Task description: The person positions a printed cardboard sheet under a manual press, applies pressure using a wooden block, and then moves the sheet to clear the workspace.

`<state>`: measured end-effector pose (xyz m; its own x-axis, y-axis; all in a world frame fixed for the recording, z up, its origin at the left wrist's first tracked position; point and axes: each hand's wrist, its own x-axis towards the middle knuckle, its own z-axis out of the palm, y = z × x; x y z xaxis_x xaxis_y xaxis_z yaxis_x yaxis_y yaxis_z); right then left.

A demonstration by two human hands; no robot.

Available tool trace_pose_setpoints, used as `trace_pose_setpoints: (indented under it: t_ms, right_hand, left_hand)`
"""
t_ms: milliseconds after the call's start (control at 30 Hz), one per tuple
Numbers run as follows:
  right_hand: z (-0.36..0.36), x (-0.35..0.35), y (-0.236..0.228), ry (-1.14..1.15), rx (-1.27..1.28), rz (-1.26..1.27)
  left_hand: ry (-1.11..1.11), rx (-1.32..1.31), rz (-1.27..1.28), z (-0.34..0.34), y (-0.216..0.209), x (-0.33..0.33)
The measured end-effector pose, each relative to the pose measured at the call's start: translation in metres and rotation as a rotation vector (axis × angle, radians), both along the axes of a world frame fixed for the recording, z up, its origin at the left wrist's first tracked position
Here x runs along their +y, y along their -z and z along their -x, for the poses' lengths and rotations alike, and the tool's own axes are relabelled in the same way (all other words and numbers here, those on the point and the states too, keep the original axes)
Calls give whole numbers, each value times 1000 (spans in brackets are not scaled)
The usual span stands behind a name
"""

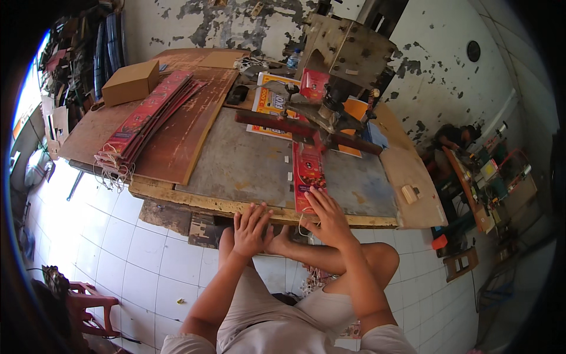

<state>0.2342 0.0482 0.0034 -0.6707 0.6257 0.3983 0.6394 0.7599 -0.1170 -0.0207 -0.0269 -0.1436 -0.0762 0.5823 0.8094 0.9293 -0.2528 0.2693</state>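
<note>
A long red printed strip lies on the grey metal worktop, pointing away from me, with a white cord at its near end. Its far part runs beneath a reddish-brown crossbar of a heavy metal press. My right hand lies on the strip's near end, fingers stretched out, not gripping it. Fingers apart and holding nothing, my left hand rests at the table's front edge, left of the strip.
A stack of similar red strips with white cords lies on a brown board at the left, beside a cardboard box. Printed sheets lie under the press. At the far right a person bends over another bench. A red stool stands lower left.
</note>
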Motion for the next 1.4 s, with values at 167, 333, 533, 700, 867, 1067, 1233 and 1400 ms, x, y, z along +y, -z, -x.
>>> trace_pose_setpoints:
  t_ms: [167, 333, 533, 700, 867, 1067, 1233, 1400]
  right_hand:
    - [-42, -6, -24, -42, -69, 95]
    - [-108, -4, -42, 56, -132, 159]
    - [-175, -19, -57, 256, -83, 20]
    - [-204, -76, -107, 385, -106, -137]
    - [-235, -138, -155, 391, 33, -184]
    - [-382, -217, -206, 729, 658, -590]
    - [-519, -320, -295, 1061, 710, -903]
    - [-522, -292, -241, 1147, 664, -635]
  left_hand:
    - [16, 6, 1, 1, -7, -5]
    - [37, 5, 16, 7, -13, -8]
    - [21, 3, 30, 6, -18, -10]
    - [-2, 32, -5, 5, -12, -5]
    - [4, 30, -10, 6, -3, -4]
    - [-45, 79, -17, 15, 15, -3]
    - [-20, 83, -85, 4, 14, 6]
    - [-78, 128, -177, 10, 15, 13]
